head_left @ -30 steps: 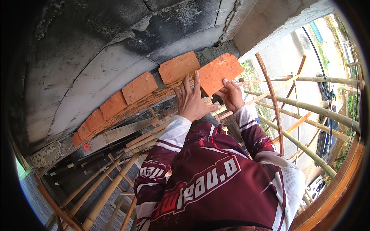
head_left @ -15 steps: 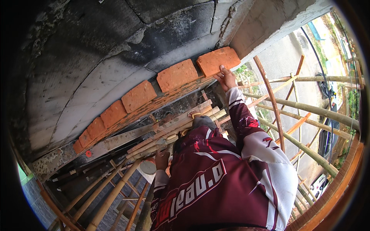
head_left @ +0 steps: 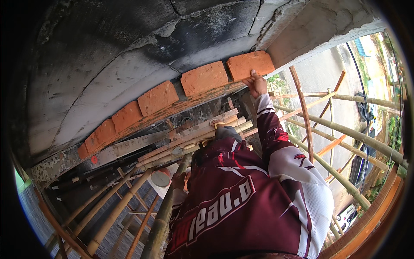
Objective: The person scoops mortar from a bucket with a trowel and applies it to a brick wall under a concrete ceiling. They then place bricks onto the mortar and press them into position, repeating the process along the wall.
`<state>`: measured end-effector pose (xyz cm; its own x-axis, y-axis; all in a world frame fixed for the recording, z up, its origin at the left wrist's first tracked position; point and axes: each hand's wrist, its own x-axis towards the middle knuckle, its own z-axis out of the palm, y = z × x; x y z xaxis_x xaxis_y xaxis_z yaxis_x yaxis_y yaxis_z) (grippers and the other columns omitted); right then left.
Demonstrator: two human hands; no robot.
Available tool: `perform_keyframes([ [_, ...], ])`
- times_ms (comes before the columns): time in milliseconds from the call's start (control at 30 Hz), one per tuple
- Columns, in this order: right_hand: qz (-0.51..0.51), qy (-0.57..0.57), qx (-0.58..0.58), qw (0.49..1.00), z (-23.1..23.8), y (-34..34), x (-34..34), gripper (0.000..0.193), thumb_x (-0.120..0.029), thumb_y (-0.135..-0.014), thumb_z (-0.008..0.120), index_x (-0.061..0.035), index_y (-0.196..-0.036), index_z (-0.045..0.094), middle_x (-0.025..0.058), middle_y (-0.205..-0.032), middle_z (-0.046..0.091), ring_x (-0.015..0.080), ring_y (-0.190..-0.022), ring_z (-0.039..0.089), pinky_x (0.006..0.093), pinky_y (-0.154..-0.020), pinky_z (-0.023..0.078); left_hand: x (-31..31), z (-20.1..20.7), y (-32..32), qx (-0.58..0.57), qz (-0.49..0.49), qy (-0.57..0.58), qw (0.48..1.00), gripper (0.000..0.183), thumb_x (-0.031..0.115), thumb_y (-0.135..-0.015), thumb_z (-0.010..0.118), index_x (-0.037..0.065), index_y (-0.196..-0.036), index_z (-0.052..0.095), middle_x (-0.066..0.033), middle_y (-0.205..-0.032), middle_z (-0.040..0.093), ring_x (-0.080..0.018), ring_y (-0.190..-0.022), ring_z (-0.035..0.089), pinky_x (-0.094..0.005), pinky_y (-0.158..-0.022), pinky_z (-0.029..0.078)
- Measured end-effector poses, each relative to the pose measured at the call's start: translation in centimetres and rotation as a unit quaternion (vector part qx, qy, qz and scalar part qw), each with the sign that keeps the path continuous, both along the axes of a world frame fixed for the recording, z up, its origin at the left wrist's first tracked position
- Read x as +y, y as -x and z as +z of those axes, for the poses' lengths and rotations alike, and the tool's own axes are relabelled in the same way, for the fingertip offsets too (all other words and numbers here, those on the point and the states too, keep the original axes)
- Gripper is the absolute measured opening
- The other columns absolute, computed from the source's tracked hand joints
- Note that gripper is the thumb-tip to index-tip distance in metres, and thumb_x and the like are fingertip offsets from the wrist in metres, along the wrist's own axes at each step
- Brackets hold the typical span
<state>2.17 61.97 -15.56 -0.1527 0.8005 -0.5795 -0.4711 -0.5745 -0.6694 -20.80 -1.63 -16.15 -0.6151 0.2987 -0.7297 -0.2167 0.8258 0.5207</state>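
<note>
My right hand (head_left: 257, 84) grips the near edge of an orange brick (head_left: 251, 66), thumb on its top face and fingers bent at its front. That brick lies flat at the right end of a curved row, against the rough concrete column (head_left: 319, 30). Dark gaps part it from the neighbouring brick (head_left: 204, 78) and that one from the brick (head_left: 158, 98) further left. Low at my left side, my left hand (head_left: 177, 179) is beside a bamboo pole (head_left: 163, 216), which partly covers it; its fingers are mostly hidden.
A grey block wall (head_left: 116, 82) rises behind the bricks. Below me, wooden planks (head_left: 189, 137) and bamboo carry my foot (head_left: 225, 131). A round-topped container (head_left: 160, 178) stands below left. Scaffold poles (head_left: 345, 125) cross on the right, above a street far below. Dark cables (head_left: 361, 82) hang there.
The view has shifted slightly. My right hand stays on the end brick. My left hand, more visible before, is now partly behind the bamboo pole.
</note>
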Motion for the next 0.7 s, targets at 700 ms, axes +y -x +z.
perform_keyframes([
  [700,0.032,0.003,-0.017,0.999,-0.3,-0.1,0.7,0.038,-0.022,-0.099,0.067,0.0115,-0.113,0.056,0.0186,-0.095,0.065,0.0285,-0.080,0.068,0.0387,-0.074,0.063,4.8,0.8,0.8,0.002,-0.007,0.031,0.999,0.048,0.034,-0.080,0.075,0.001,-0.114,0.073,-0.0128,-0.107,0.073,-0.0250,-0.095,0.067,-0.0406,-0.082,0.052],
])
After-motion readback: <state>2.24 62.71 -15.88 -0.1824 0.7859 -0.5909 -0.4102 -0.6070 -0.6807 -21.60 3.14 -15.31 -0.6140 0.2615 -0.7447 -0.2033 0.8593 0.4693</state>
